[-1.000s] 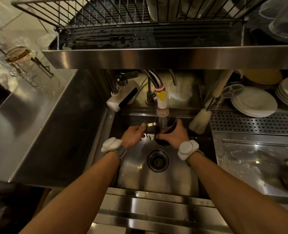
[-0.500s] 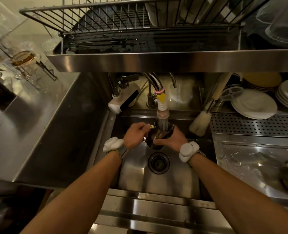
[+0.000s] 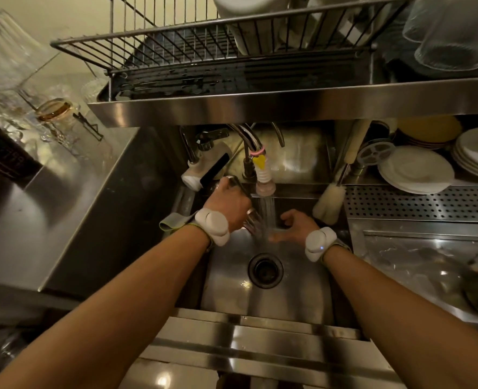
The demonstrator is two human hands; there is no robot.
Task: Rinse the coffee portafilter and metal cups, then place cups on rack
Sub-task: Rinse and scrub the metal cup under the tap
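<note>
My left hand (image 3: 226, 204) is closed around a metal cup (image 3: 252, 223) at the back left of the sink (image 3: 296, 290). The hand covers most of the cup; only a shiny edge and a thin metal loop above the knuckles show. My right hand (image 3: 295, 226) is just right of the running water (image 3: 267, 211), fingers spread, holding nothing. Water runs from the faucet nozzle (image 3: 265, 188) between the two hands. The wire dish rack (image 3: 193, 43) sits on the steel shelf above the sink. No portafilter can be made out.
A drain (image 3: 265, 270) lies in the sink floor. A bottle brush (image 3: 329, 203) leans at the back right. White plates (image 3: 415, 169) are stacked on the perforated tray (image 3: 417, 203). Glassware (image 3: 54, 110) stands on the left counter, and upturned glasses (image 3: 451, 32) sit at the rack's right.
My right hand has let go of the cup and opened beside the stream. My left hand has carried the cup left and back. The view has tilted up toward the rack.
</note>
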